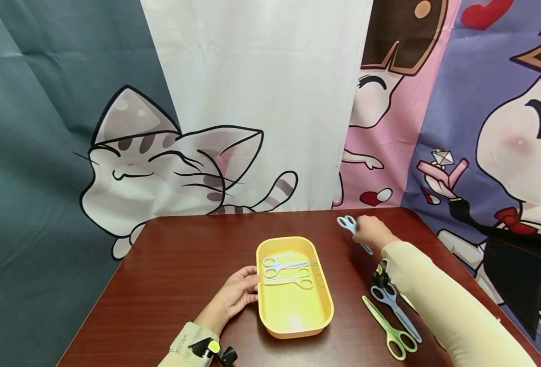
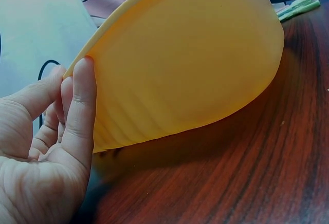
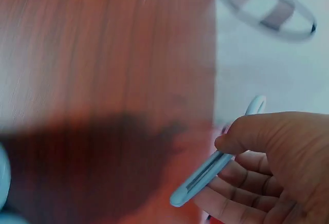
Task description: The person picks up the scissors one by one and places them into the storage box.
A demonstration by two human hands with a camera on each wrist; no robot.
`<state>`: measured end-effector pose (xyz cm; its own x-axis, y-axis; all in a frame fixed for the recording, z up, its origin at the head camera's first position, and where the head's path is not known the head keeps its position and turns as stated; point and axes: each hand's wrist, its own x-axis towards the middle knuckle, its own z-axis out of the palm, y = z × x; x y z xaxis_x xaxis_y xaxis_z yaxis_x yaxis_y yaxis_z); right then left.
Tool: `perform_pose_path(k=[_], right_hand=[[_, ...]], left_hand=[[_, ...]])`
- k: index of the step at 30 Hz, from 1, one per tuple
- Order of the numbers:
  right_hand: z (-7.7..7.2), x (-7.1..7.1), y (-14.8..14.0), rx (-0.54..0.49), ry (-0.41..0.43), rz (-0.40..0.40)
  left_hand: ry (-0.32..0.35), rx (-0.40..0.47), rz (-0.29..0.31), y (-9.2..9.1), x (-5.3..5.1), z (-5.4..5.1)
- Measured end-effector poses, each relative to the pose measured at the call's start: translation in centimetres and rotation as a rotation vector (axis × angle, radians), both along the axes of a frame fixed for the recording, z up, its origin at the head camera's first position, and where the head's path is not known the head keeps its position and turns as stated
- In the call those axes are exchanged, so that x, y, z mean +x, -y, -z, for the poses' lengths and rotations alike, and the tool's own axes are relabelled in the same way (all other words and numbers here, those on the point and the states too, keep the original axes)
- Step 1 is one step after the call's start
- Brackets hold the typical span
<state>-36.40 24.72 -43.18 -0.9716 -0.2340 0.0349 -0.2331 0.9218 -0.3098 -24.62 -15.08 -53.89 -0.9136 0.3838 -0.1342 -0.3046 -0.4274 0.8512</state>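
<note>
My left hand (image 1: 235, 293) pinches the left rim of the yellow tray (image 1: 298, 318); in the left wrist view the thumb and fingers of that hand (image 2: 56, 131) are on the rim of the tray (image 2: 190, 54). Inside the tray lie light blue scissors (image 1: 288, 265) and, just below them, yellow-green scissors (image 1: 288, 280). Over the table's back right part, my right hand (image 1: 375, 232) grips light blue scissors (image 1: 347, 223), handles to the left. The right wrist view has these scissors (image 3: 198, 179) pinched between the thumb and fingers of my right hand (image 3: 277, 167).
Blue scissors (image 1: 401, 318) and green scissors (image 1: 387, 329) lie on the dark red table (image 1: 183, 285) right of the tray, beside my right forearm. A printed cartoon cloth (image 1: 261, 102) hangs behind the table.
</note>
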Motion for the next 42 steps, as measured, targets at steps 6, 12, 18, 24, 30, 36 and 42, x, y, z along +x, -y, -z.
perform_pose_path(k=[6,12,18,24,30,36,42], right_hand=[[-2.0,1.0,5.9,-0.025,-0.015,-0.158],[-2.9,3.3,11.0,0.043,-0.033,-0.355],[-2.1,6.1,14.2,0.17,-0.042,-0.514],[-0.6,7.8,15.6,0.245,-0.037,-0.645],[0.8,8.5,16.0,0.283,0.004,-0.737],[1.7,9.4,16.1,0.309,-0.022,-0.781],[2.3,10.0,16.2,0.357,-0.033,-0.763]], left_hand=[[0.0,-0.005,-0.006,-0.1,0.1,-0.2],[0.007,-0.005,-0.007,-0.1,0.1,-0.3],[0.003,-0.004,-0.004,-0.1,0.1,-0.2],[-0.002,-0.014,-0.008,-0.1,0.1,-0.1],[-0.009,-0.015,-0.008,-0.2,0.2,0.1],[-0.003,-0.011,-0.009,-0.2,0.2,0.1],[0.007,-0.004,-0.015,-0.2,0.2,-0.3]])
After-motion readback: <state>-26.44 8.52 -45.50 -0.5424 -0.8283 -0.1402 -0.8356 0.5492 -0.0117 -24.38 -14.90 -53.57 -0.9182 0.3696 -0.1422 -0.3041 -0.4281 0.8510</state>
